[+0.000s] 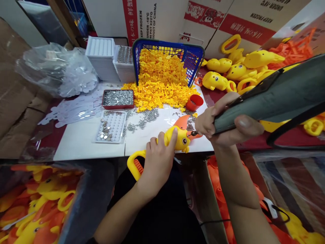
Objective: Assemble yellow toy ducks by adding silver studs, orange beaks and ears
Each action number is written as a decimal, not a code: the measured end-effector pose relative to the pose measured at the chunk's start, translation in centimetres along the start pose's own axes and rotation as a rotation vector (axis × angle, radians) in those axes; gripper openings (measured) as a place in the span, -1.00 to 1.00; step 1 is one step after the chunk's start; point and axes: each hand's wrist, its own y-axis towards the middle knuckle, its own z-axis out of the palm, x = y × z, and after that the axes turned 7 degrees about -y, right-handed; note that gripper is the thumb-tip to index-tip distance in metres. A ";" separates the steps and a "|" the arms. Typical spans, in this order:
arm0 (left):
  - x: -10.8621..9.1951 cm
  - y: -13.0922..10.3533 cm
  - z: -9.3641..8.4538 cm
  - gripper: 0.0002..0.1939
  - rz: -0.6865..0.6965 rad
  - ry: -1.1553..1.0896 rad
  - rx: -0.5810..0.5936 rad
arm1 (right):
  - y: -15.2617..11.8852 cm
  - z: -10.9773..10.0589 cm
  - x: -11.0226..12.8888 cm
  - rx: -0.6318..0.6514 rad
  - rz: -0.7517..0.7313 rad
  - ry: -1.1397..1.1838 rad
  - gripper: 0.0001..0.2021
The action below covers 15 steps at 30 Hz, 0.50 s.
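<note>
My left hand [157, 164] is closed round a yellow duck toy [181, 140] with an orange bill and a looped yellow handle, its index finger stretched along the toy's head. The toy lies at the front edge of the white work surface. In my right hand [207, 123] is a dark green-grey electric screwdriver [269, 96], fingers wrapped round its front end. Its thin bit points left and meets the duck's head near the bill. Whether a screw sits at the tip is too small to tell.
A blue basket [195, 61] spills small yellow parts. Screws fill a red tray [118, 107]; a red cup [195, 102] stands nearby. A white tray [119, 127] holds round metal discs. Yellow toys [215, 81] are heaped right, with a black cable [297, 146] nearby.
</note>
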 end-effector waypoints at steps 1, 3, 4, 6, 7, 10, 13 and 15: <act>0.1 0.0 -0.1 -0.28 0.007 0.000 0.005 | 0.0 0.0 -0.1 0.030 -0.013 0.013 -0.73; 0.2 0.0 0.0 -0.30 0.016 -0.005 0.008 | 0.1 -0.1 -0.5 0.052 -0.058 0.043 -0.74; 0.2 0.0 0.0 -0.30 0.017 -0.012 0.003 | 0.1 -0.1 -0.7 0.046 -0.078 0.053 -0.72; 0.2 0.0 0.3 -0.30 0.010 -0.034 -0.021 | 0.2 -0.2 -0.9 0.009 -0.123 0.075 -0.68; 0.2 0.1 0.6 -0.29 0.000 -0.042 -0.039 | 0.3 -0.3 -0.8 -0.015 -0.133 0.076 -0.68; -0.2 0.5 1.2 -0.29 -0.040 -0.039 -0.084 | 0.7 -1.1 -0.1 -0.173 -0.105 0.040 -0.73; -0.9 0.9 1.7 -0.27 -0.090 -0.058 -0.111 | 1.0 -1.8 1.1 -0.392 -0.075 -0.012 -0.73; -1.2 0.9 1.7 -0.30 -0.133 -0.096 -0.147 | 1.1 -2.0 1.8 -0.519 -0.094 -0.016 -0.72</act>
